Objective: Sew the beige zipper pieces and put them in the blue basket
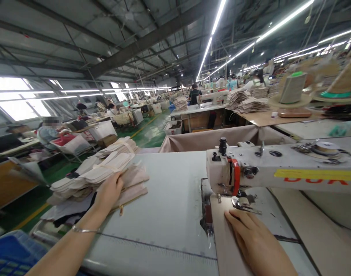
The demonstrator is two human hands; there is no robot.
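Note:
My left hand [107,191] reaches out to a pile of beige cut fabric pieces [106,170] at the left of the worktable [169,214], its fingers curled onto the top pieces. My right hand [254,239] lies flat, fingers together, on a beige fabric piece [221,237] in front of the presser foot [244,205] of a white sewing machine [279,168]. A thin bracelet [84,230] sits on my left wrist.
A blue crate [11,255] stands at the lower left. Behind the machine are a thread cone [293,88] and stacks of cut pieces [246,101]. Other people sit at benches at the left and far back, across a green floor aisle [146,132].

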